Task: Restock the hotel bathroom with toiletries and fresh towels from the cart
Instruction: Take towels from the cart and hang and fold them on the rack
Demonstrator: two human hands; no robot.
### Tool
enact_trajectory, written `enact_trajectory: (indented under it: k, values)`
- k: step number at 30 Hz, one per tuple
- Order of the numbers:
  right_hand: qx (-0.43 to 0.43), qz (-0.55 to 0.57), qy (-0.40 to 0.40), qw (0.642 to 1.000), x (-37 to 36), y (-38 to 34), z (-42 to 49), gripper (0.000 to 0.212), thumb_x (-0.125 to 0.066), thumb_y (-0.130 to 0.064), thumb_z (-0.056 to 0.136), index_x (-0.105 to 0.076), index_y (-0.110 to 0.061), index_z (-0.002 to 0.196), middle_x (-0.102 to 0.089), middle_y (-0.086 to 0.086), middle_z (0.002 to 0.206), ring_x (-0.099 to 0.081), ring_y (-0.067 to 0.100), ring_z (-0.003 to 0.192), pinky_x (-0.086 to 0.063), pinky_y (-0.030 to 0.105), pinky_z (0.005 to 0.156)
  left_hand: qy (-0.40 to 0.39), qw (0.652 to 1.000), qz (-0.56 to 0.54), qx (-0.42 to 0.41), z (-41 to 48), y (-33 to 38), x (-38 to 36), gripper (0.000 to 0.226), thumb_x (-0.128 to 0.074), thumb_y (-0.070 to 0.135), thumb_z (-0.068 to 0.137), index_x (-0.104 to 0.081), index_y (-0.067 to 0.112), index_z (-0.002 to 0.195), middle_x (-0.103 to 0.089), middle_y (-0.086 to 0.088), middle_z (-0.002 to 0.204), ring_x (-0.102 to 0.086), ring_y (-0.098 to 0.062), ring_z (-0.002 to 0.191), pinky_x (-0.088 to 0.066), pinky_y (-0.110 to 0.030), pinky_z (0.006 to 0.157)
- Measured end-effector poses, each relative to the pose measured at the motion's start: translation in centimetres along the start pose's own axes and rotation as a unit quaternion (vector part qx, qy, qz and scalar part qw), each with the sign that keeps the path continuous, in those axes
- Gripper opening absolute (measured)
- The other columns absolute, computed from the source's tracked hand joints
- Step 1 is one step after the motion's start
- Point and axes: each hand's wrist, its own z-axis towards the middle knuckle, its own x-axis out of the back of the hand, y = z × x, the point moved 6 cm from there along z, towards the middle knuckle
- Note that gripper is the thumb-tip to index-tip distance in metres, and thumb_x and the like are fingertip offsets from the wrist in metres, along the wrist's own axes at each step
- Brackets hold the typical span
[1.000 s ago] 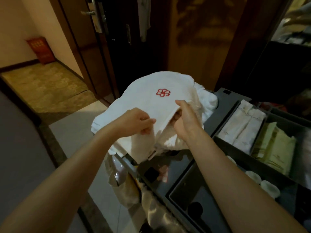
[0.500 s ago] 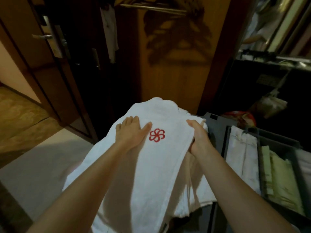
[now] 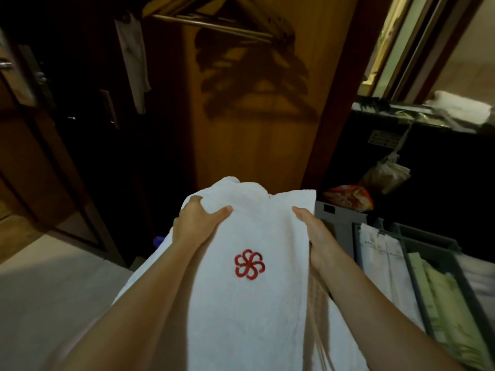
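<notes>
Left hand [image 3: 199, 223] shifts from flat to clenching towel [image 3: 249, 311]; right hand [image 3: 314, 231] grips opposite edge; long axis runs bodyward.

Dim, warm light throws hanger shadows [image 3: 254, 73] on the wood; corners are dark, edges curve and blur.

the towel [image 3: 249, 311] at centre was white cloth, matt and nubby, with a flower emblem [image 3: 249, 264] stitched in red thread. behind it the wardrobe panel [image 3: 254, 135] was smooth wood with a soft sheen, and the rail [image 3: 214, 26] at the top was polished metal. at lower right the cart tray [image 3: 340, 220] looked like matt grey plastic, its packets [image 3: 380, 266] like paper.
</notes>
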Motion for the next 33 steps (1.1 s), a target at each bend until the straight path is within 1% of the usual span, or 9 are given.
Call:
enact_trajectory:
  k: [3, 5, 7, 13, 20, 23, 26, 31, 33]
  values:
    - [0.018, -0.001, 0.013, 1.0, -0.2, -0.9, -1.1, 0.04, -0.068, -0.038, 0.081, -0.061, -0.014, 0.113, -0.069, 0.008, 0.105, -0.066, 0.029, 0.093, -0.053, 0.043, 0.085, -0.095, 0.986, -0.094, 0.096, 0.8, -0.2, 0.4, 0.054, -0.068, 0.053, 0.075, -0.051, 0.016, 0.111, -0.06, -0.007, 0.107, -0.059, -0.027, 0.094, -0.049, -0.039, 0.083]
    - [0.037, 0.008, 0.001, 0.999, -0.2, -2.0, -1.6, 0.027, -0.057, -0.031, 0.092, -0.057, -0.016, 0.114, -0.066, 0.009, 0.106, -0.063, 0.029, 0.093, -0.052, 0.04, 0.078, -0.166, 0.962, -0.162, 0.141, 1.2, 0.1, 1.2, 0.055, -0.072, 0.049, 0.073, -0.057, 0.01, 0.11, -0.066, -0.009, 0.097, -0.064, -0.027, 0.083, -0.053, -0.035, 0.07]
    - [0.062, 0.026, -0.017, 0.998, -0.4, -3.3, -2.1, 0.019, -0.053, -0.03, 0.094, -0.057, -0.017, 0.108, -0.066, 0.006, 0.1, -0.063, 0.026, 0.09, -0.05, 0.037, 0.07, -0.186, 0.948, -0.227, 0.126, 1.4, 1.1, 2.2, 0.047, -0.072, 0.041, 0.076, -0.063, 0.007, 0.107, -0.07, -0.011, 0.091, -0.066, -0.027, 0.079, -0.052, -0.032, 0.064]
    - [0.109, 0.031, -0.077, 0.991, -1.8, -7.6, -4.9, 0.016, -0.055, -0.025, 0.093, -0.061, -0.021, 0.108, -0.068, 0.002, 0.103, -0.064, 0.022, 0.094, -0.051, 0.037, 0.074, -0.219, 0.915, -0.324, 0.098, -0.5, 4.7, 5.9, 0.036, -0.062, 0.037, 0.086, -0.062, 0.01, 0.108, -0.068, -0.011, 0.103, -0.065, -0.028, 0.095, -0.051, -0.038, 0.085]
    - [0.128, 0.043, -0.144, 0.98, -4.3, -10.3, -9.1, 0.03, -0.057, -0.035, 0.091, -0.064, -0.016, 0.113, -0.073, 0.004, 0.102, -0.069, 0.025, 0.093, -0.055, 0.036, 0.072, -0.174, 0.928, -0.33, 0.004, -4.9, 8.5, 12.6, 0.027, -0.065, 0.024, 0.085, -0.065, 0.009, 0.108, -0.072, -0.009, 0.099, -0.068, -0.025, 0.09, -0.055, -0.034, 0.074]
    - [0.137, 0.065, -0.18, 0.972, -5.3, -11.5, -11.7, 0.034, -0.058, -0.037, 0.09, -0.064, -0.014, 0.114, -0.073, 0.007, 0.103, -0.069, 0.028, 0.093, -0.056, 0.04, 0.077, -0.115, 0.925, -0.362, -0.02, -7.9, 9.3, 16.3, 0.021, -0.064, 0.024, 0.086, -0.065, 0.014, 0.105, -0.07, -0.007, 0.098, -0.067, -0.026, 0.091, -0.054, -0.039, 0.078]
    - [0.137, 0.078, -0.227, 0.961, -6.1, -12.3, -14.5, 0.035, -0.059, -0.038, 0.088, -0.063, -0.014, 0.114, -0.072, 0.009, 0.104, -0.069, 0.03, 0.094, -0.055, 0.045, 0.082, -0.052, 0.92, -0.386, -0.048, -11.5, 10.2, 19.7, 0.006, -0.062, 0.026, 0.088, -0.062, 0.021, 0.088, -0.069, -0.003, 0.089, -0.066, -0.02, 0.084, -0.051, -0.032, 0.064]
    - [0.141, 0.084, -0.318, 0.934, -6.9, -13.3, -19.8, 0.029, -0.058, -0.037, 0.088, -0.062, -0.016, 0.108, -0.072, 0.009, 0.099, -0.069, 0.029, 0.09, -0.057, 0.041, 0.072, 0.049, 0.905, -0.415, -0.083, -18.4, 12.3, 23.0, 0.008, -0.057, 0.029, 0.09, -0.06, 0.023, 0.086, -0.067, -0.002, 0.089, -0.064, -0.018, 0.083, -0.05, -0.03, 0.062]
    - [0.134, 0.083, -0.357, 0.921, -7.2, -13.2, -21.7, 0.033, -0.06, -0.037, 0.087, -0.061, -0.019, 0.114, -0.071, 0.009, 0.104, -0.068, 0.03, 0.093, -0.057, 0.046, 0.076, 0.092, 0.896, -0.426, -0.085, -21.4, 12.8, 23.4, 0.007, -0.059, 0.028, 0.089, -0.061, 0.023, 0.084, -0.067, 0.001, 0.085, -0.064, -0.015, 0.079, -0.051, -0.029, 0.062]
